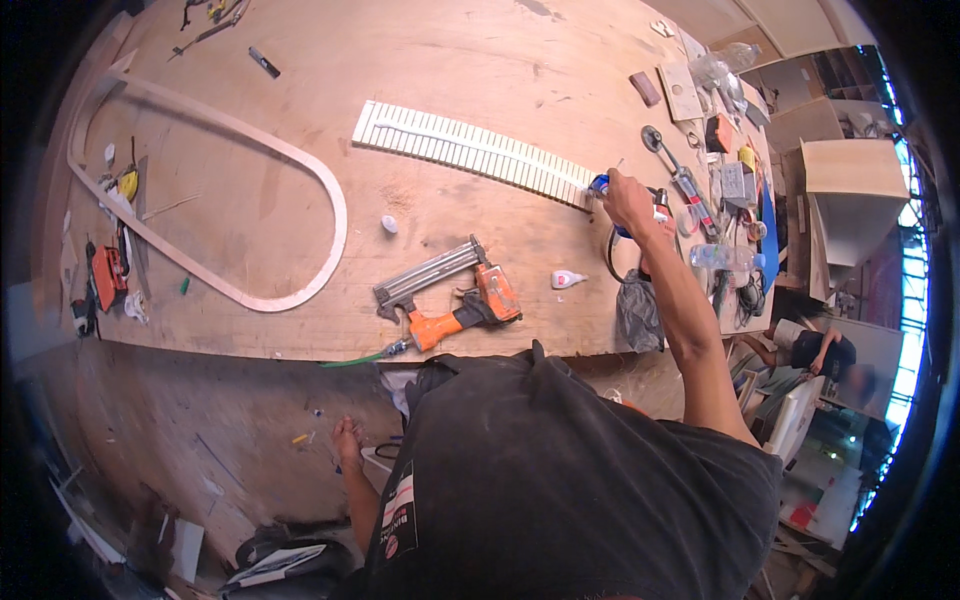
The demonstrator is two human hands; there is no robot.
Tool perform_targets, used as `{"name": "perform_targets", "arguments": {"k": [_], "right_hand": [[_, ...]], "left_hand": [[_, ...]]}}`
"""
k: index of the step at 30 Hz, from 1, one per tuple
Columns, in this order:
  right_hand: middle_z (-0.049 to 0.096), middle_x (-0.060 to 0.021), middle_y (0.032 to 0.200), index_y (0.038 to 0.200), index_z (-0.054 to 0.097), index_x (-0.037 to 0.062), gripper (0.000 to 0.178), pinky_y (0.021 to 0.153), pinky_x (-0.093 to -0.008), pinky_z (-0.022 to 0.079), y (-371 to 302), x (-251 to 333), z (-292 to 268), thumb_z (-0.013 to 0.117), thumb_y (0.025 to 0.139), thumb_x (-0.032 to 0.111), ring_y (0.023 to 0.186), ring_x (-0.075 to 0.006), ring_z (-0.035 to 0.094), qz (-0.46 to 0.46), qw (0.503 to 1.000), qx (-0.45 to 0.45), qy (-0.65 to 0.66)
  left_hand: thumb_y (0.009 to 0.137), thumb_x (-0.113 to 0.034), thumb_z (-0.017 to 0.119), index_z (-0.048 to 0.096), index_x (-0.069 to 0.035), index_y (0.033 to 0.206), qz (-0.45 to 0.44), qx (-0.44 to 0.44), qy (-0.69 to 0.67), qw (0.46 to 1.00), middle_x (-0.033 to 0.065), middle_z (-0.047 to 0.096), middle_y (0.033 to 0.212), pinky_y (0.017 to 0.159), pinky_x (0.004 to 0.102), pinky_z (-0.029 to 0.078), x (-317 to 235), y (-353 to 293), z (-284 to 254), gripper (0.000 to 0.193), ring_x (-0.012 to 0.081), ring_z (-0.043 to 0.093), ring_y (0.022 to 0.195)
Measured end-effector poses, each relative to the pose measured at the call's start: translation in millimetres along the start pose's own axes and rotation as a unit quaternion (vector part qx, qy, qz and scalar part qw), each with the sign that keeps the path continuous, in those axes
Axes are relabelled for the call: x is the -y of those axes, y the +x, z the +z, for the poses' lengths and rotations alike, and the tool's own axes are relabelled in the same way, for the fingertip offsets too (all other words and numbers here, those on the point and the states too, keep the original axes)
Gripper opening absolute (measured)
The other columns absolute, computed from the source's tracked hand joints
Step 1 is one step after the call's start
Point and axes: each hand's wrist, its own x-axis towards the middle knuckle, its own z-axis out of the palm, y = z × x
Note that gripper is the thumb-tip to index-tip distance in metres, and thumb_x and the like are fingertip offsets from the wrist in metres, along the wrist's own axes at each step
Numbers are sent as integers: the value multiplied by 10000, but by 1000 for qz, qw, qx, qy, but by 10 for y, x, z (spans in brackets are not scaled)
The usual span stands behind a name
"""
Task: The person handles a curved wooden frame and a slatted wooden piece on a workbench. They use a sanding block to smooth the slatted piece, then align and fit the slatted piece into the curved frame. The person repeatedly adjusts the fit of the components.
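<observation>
Much of the workshop was occupied by a broad wooden workbench (300, 60), and on its middle part a pale slotted strip (470, 153) was laid slantwise. Along the upper face of this strip, a white line was seen. At the right end of the strip, a blue object (601, 185) was gripped by the right hand (628, 203), with the fingers closed on it; its kind could not be told, because it was partly covered. The left hand (347, 440) was held off the bench, on the near side of the strip and well apart from it; whether it was open or closed could not be told.

To the left of the strip, a rounded wooden loop (335, 200) was placed. On the near side of the strip, an orange nail gun (492, 295) was laid, to which a green hose (355, 361) was joined. Below the strip's right end, a small white bottle (568, 279) was seen. To the right of the strip, a caulking gun (692, 192) and a clear bottle (725, 257) were kept.
</observation>
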Motion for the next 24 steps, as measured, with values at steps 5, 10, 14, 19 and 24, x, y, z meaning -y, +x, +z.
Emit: {"name": "perform_targets", "arguments": {"k": [5,10,14,19,24], "right_hand": [[735,-245,920,1147,626,6,303,736,-507,561,-176,-1,-202,682,910,188,864,-415,729,67,994,-62,56],[685,-8,914,1229,646,20,407,696,-276,529,-531,-12,-458,730,981,332,795,-98,642,135,777,-181,587],[672,-73,1079,1307,591,32,386,827,-335,577,-765,-127,-250,630,1052,319,911,-176,666,47,436,-197,877],[659,-85,1037,1267,592,68,501,793,-380,575,-884,-348,23,682,974,465,950,-223,657,-13,277,-179,944],[704,-75,1050,1207,637,45,487,849,-406,604,-542,-613,69,648,985,478,970,-221,698,33,255,-223,940]], "left_hand": [[1010,-499,631,596,-117,1335,24,-17,14,999,37,681,1224,740,358,501,-222,29,8,502,187,654,999],[1016,-508,618,606,-140,1285,43,-3,41,998,27,693,1201,746,372,504,-364,35,-57,455,186,639,1000],[1015,-505,620,613,-151,1242,22,2,66,998,22,692,1155,739,379,500,-407,57,-73,421,186,631,995],[1026,-471,617,612,-139,1224,23,22,91,995,28,689,1141,732,373,505,-564,10,-76,387,195,632,987],[1035,-454,609,601,-126,1230,22,22,120,992,50,690,1160,721,374,511,-851,-145,-93,382,206,645,974]]}}
